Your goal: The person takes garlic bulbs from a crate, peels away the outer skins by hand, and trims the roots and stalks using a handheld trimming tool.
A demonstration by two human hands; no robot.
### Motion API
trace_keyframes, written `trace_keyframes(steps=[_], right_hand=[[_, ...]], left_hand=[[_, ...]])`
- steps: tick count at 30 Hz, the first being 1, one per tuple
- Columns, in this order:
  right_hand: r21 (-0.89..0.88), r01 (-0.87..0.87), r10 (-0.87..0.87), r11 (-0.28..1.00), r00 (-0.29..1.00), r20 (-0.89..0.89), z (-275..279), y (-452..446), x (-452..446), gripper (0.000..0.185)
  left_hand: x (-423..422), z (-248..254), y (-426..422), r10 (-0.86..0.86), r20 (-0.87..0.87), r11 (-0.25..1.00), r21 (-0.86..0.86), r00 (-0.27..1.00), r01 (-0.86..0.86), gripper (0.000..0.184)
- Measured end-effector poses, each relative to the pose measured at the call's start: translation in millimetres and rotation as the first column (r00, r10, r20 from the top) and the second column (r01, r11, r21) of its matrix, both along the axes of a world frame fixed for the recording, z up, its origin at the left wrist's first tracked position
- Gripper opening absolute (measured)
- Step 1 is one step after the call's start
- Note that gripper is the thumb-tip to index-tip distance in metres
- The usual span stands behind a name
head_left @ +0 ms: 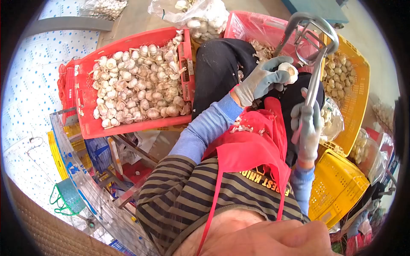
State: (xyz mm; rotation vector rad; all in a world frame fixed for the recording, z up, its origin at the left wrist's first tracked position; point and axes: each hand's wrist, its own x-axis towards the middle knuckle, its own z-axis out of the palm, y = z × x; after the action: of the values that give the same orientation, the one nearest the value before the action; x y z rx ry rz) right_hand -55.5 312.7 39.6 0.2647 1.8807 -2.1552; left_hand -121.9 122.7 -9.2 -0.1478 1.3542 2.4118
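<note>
My left hand (267,79), in a grey work glove, is closed around a whitish garlic bulb (288,73) and holds it above my lap. Lower and to the right, my gloved right hand (308,123) grips the lower end of a metal tool (316,79). The tool has a long shaft and a large curved bar at the top; its exact kind I cannot make out. Its upper part stands just right of the garlic bulb, apart from it. A red apron (256,145) covers my lap, with scraps of garlic skin on it.
A red crate (132,124) full of garlic bulbs stands at the left. Another red crate (260,19) is ahead, with skins in it. Yellow crates (362,91) line the right, one holding bulbs. Plastic bags of garlic (207,19) stand ahead. A metal-framed rack (92,192) is at lower left.
</note>
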Motion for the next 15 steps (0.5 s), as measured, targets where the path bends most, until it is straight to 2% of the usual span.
trace_keyframes(steps=[3, 7, 12, 14, 15], right_hand=[[0.069, -0.022, 0.023, 0.997, 1.000, -0.013, -3, 0, -3, 0.039], [0.166, -0.050, 0.062, 0.985, 0.996, -0.064, -21, 3, -5, 0.040], [0.185, -0.086, 0.090, 0.979, 0.996, -0.011, 2, 5, -2, 0.042], [0.194, -0.111, 0.098, 0.975, 0.992, 0.075, 17, 6, -3, 0.044], [0.202, -0.117, 0.108, 0.972, 0.993, 0.053, 16, 7, -3, 0.044]], left_hand=[[-19, 0, 1, -0.095, -0.038, 0.993, 0.074, 0.995, 0.097, 0.047], [-32, 1, 9, -0.108, -0.085, 0.992, 0.063, 0.990, 0.114, 0.051], [-36, 4, 9, -0.130, -0.008, 0.975, 0.181, 0.992, 0.129, 0.049], [-38, 3, 9, -0.112, -0.007, 0.985, 0.132, 0.994, 0.112, 0.049], [-38, 4, 9, -0.101, -0.009, 0.989, 0.108, 0.995, 0.102, 0.049]])
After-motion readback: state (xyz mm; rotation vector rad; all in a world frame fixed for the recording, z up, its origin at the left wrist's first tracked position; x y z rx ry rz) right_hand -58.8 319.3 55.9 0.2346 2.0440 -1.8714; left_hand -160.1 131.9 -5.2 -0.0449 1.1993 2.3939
